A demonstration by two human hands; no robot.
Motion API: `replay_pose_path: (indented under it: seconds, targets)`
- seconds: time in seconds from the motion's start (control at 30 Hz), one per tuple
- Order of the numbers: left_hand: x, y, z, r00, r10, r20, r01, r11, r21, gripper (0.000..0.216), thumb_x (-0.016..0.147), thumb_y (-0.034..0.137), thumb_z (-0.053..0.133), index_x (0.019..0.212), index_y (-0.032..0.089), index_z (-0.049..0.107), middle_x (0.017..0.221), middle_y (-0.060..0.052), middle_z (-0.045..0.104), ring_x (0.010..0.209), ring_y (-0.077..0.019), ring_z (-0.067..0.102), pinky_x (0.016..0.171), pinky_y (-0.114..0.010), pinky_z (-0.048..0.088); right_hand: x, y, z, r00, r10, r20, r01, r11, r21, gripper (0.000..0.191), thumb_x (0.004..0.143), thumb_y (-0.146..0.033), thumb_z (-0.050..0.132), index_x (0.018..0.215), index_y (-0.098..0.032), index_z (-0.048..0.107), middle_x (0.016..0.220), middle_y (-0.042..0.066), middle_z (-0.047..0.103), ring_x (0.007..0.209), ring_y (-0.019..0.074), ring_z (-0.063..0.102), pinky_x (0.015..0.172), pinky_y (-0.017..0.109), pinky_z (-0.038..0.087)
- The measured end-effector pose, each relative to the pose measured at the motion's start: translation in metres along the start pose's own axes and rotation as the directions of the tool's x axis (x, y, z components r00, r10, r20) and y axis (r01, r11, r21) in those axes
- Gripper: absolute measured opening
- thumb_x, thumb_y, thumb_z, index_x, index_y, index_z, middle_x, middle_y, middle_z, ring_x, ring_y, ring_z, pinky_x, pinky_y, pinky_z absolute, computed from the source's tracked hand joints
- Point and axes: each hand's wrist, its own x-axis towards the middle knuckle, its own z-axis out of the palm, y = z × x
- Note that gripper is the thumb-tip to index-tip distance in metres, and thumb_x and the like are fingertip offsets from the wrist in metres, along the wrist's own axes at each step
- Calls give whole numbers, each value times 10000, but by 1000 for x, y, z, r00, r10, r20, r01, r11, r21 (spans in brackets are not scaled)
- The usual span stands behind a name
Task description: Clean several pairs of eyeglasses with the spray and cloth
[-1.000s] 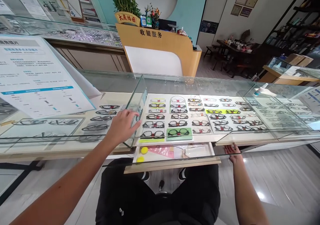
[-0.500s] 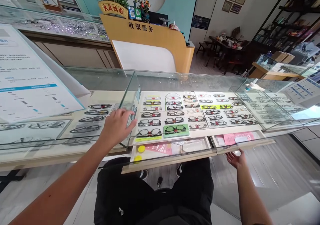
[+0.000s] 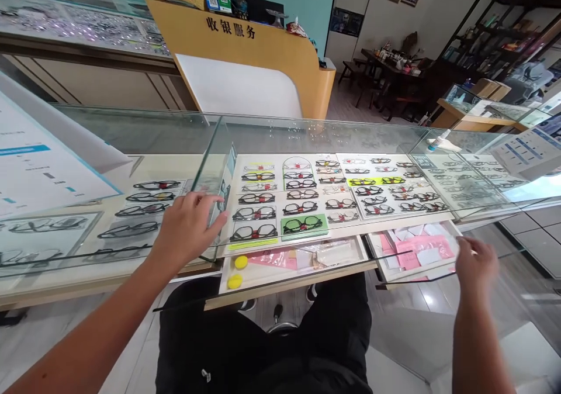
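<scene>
My left hand (image 3: 186, 227) rests with fingers spread on the edge of a glass panel (image 3: 214, 175) of the display case, beside rows of eyeglass frames (image 3: 258, 214). My right hand (image 3: 475, 265) hovers, slightly blurred, at the right front corner of a pulled-out drawer (image 3: 390, 274) that holds pink and white papers (image 3: 414, 248). Its fingers look loosely curled with nothing visible in them. A second open drawer (image 3: 280, 286) to the left holds two yellow round pieces (image 3: 240, 262), pink paper and clear bags.
A glass-topped counter (image 3: 333, 134) spans the view. A printed sign (image 3: 30, 166) stands at left. A wooden cashier desk (image 3: 245, 61) stands behind. A spray bottle (image 3: 438, 141) lies on the glass at right. My black-trousered legs (image 3: 263, 347) sit below the drawers.
The right-hand drawer has slid out from closed to open. My right hand moved right, from under its front to its right corner. The view shifted down and right.
</scene>
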Motion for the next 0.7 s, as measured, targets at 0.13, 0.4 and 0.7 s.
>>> replay_pose_path:
  seconds: [0.13, 0.4, 0.7]
  targets:
    - [1, -2, 3, 1000, 1, -4, -1, 1000, 12, 650, 1124, 554, 320, 1433, 128, 702, 1392, -233, 666, 1313, -432, 627, 1130, -608, 545, 16, -40, 27, 867, -212, 451, 302, 943, -137, 252, 1022, -315, 599, 1032, -255, 843, 1289, 161, 837, 1204, 379, 761, 1104, 539, 567]
    - [3, 2, -1, 999, -38, 22, 38, 999, 7, 686, 1090, 578, 301, 1422, 135, 707, 1356, -226, 662, 1303, -435, 615, 1138, -603, 541, 68, -104, 127, 663, -377, 647, 630, 747, -210, 283, 970, -249, 752, 1215, -117, 806, 1583, 292, 681, 1460, 460, 622, 1251, 601, 477]
    - [10, -6, 5, 999, -43, 8, 44, 997, -61, 647, 1052, 644, 336, 1292, 187, 726, 1261, -203, 679, 1335, -428, 613, 1213, -641, 513, 134, -124, 156, 487, -563, 668, 818, 561, -123, 303, 1039, -197, 660, 1271, -128, 840, 1657, 195, 675, 1545, 409, 532, 1294, 570, 443]
